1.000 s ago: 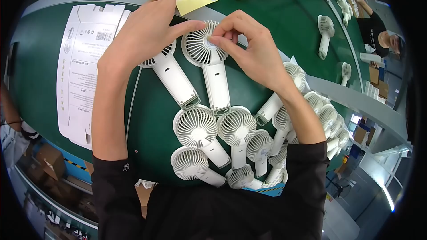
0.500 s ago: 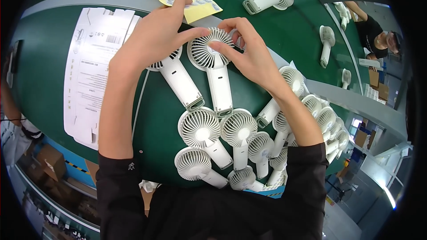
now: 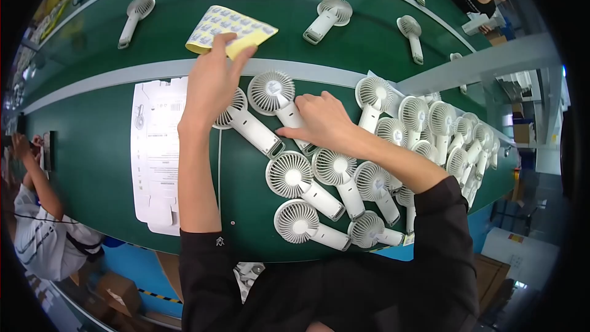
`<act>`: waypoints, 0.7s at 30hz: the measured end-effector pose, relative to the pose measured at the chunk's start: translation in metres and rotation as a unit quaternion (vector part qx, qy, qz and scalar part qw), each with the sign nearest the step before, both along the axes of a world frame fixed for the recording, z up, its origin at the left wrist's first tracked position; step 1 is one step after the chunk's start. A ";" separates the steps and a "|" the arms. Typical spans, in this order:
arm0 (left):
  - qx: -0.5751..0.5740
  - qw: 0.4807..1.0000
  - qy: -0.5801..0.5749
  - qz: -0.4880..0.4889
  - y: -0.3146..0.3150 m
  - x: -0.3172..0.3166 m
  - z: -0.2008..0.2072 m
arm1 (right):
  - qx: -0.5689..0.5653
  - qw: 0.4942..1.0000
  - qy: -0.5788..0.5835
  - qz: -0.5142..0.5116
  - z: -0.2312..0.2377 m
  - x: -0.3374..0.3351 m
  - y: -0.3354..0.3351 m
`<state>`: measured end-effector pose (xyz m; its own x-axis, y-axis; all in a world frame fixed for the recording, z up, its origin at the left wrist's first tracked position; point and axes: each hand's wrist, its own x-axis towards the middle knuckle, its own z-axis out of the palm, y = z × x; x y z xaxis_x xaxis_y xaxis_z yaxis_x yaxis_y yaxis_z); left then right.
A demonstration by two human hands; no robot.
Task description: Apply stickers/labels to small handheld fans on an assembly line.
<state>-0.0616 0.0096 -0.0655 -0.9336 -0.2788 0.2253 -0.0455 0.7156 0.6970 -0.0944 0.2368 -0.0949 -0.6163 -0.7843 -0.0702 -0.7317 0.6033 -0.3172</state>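
Observation:
My left hand (image 3: 212,83) pinches the lower edge of a yellow sheet of small printed stickers (image 3: 228,26), which curls at its left end. My right hand (image 3: 324,122) is closed round the handle of a white handheld fan (image 3: 272,92), its thumb on the left side. A small grey-printed sticker shows on this fan's round hub. Another white fan (image 3: 251,130) lies just to the left, its head partly hidden by my left wrist. Below my right hand, two more fans lie on the green table (image 3: 246,200), one (image 3: 289,175) nearer the left.
Several fans (image 3: 442,120) crowd the right side. A flattened white printed box (image 3: 155,166) lies left of my left forearm. Beyond a grey rail (image 3: 326,72), spaced fans (image 3: 329,18) lie on a green surface. Other people (image 3: 52,233) are at left and far right.
My right hand has gone from the fan's grille down to its handle. My left fingers have left the grille and hold the sticker sheet. The whole view has shifted.

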 end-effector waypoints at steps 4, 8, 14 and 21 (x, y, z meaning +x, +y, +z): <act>0.107 0.978 0.172 0.050 0.004 0.013 0.036 | -0.053 0.988 -0.122 -0.083 0.000 -0.038 -0.021; 0.156 0.949 0.266 0.058 -0.008 0.029 0.052 | -0.165 0.957 -0.143 -0.192 0.021 -0.098 -0.060; 0.179 0.936 0.297 0.057 -0.019 0.039 0.062 | 0.009 0.942 0.134 -0.308 0.015 -0.169 -0.023; 0.212 0.919 0.333 0.007 -0.019 0.037 0.068 | -0.087 0.891 -0.035 -0.443 -0.035 -0.216 0.027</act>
<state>-0.0249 -0.0097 0.0023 -0.6247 -0.4836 0.6131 0.4849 0.3752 0.7900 -0.3107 0.2641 -0.1302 -0.9983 0.0065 -0.0572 0.0337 0.8719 -0.4886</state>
